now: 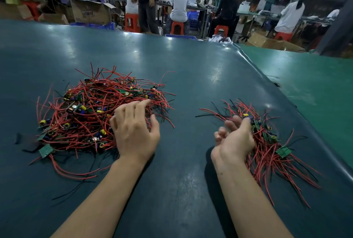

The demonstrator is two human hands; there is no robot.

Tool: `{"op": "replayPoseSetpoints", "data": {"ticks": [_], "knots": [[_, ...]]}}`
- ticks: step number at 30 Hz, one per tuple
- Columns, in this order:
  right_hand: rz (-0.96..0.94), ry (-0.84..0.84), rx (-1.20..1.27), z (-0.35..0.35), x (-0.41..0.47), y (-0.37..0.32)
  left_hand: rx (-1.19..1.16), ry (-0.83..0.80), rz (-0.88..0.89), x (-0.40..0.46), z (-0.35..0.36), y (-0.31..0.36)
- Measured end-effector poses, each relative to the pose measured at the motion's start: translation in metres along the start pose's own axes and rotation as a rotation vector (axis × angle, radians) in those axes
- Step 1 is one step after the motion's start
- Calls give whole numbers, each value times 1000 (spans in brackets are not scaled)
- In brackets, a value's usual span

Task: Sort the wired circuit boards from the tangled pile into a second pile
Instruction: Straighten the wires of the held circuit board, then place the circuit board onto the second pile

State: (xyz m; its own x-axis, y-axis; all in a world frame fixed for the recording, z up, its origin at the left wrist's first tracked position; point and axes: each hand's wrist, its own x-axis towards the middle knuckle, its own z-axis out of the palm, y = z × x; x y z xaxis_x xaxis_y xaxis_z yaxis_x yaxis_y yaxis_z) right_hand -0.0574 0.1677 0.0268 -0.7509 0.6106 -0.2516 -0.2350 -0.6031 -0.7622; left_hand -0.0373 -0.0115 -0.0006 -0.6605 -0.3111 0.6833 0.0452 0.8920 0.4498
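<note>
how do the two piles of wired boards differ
The left pile is far bigger and rounder than the right pile. Its wires cross every way in a tangle, while the right pile's wires mostly run in line, fanned at both ends. The left hand rests open on the left pile's near edge; the right hand curls beside the right pile. Both hold green boards with red and black wires.

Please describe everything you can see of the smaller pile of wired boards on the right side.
The smaller pile of red-wired green circuit boards lies on the dark green table mat, right of the large tangled pile. Its wires are mostly red, a few black, fanning out toward the near and far sides. Small green boards with yellow and blue components sit among them. The right hand, fingers loosely curled, rests against its left edge.
</note>
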Motion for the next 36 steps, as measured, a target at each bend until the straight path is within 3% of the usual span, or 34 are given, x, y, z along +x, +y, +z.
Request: {"op": "replayPoseSetpoints", "data": {"ticks": [3,5,9,13,19,25,28,31,33,36], "knots": [[67,-49,-82,2,-3,7,216,-199,-189,4,1,-12],[51,-79,-138,2,-4,10,320,-263,-186,4,1,-16],[26,-150,-201,4,-4,12,257,-215,-185,9,0,-21],[19,-228,-270,3,-5,14,279,-277,-191,12,2,-24],[24,-285,-340,3,-7,13,113,-141,-191,17,-6,-27],[24,-320,-391,2,-9,12,166,-255,-135,9,-6,-22],[28,-330,-396,2,-8,11,140,-196,-146,11,-8,-21],[57,-371,-416,2,-7,11,-114,62,19,13,-15,-16],[111,-484,-455,3,-10,11,-269,239,204,11,-20,-8],[235,-785,-471,4,-18,12,-430,184,472,1,-18,9]]}}
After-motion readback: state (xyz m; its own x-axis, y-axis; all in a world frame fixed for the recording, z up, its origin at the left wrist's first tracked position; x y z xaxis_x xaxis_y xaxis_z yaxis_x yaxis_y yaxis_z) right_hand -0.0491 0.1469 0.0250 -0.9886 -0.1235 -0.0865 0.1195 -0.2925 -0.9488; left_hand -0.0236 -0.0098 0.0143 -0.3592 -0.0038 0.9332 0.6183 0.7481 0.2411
